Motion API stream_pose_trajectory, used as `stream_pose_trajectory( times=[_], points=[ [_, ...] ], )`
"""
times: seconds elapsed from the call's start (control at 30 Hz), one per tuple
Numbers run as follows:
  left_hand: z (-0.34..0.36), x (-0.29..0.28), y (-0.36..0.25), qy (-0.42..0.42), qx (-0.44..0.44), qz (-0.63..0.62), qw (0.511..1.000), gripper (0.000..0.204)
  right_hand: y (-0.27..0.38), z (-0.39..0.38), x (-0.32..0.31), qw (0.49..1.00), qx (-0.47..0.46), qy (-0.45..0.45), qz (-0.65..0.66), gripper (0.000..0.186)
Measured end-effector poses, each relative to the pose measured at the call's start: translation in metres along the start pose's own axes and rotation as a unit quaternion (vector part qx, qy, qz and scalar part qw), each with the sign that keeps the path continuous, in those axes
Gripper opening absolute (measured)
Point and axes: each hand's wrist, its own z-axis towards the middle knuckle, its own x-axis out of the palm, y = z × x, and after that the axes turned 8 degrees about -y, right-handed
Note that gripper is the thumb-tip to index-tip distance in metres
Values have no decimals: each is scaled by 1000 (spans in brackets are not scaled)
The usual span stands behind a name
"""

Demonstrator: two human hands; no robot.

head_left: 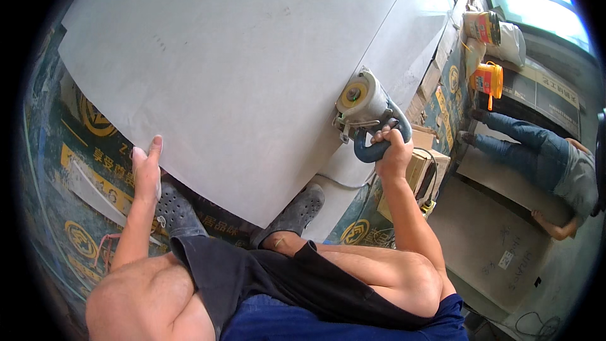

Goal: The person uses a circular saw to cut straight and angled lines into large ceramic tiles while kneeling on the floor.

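A large pale grey tile slab (221,76) spreads out in front of me. My right hand (396,151) is wrapped around the dark loop handle of a handheld disc saw (366,101), which rests on the slab toward its right side. The saw has a silver guard and a yellow-green hub. A thin dark straight line runs across the slab from the saw toward the far edge. At the near left edge of the slab, my left hand (148,167) grips the rim, its thumb on the upper side; its other fingers are partly hidden.
Dark green printed boards (88,183) lie under the slab. My clogs (297,211) stand by its near edge. To the right are a cardboard box (416,170) with a cable, an orange bucket (486,80), a dark bucket (481,28), and another person (549,164) beside brown panels (499,240).
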Motion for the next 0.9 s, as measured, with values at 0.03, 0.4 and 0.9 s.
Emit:
stream_pose_trajectory(
  times=[0.03, 0.4, 0.9],
  points=[
    [0, 0, -1, -3, 1, 3, 1000, 47, -1, -1, 0, 1000, 0, 3, 0, 22],
    [1, 1, 4, -1, 43, 2, 999, 50, 0, -11, -3, 1000, 8, 0, -9, 23],
    [-4, 4, -4, 2, 23, -9, 1000, 50, -2, -16, -5, 1000, 4, -1, -17, 23]
  ],
)
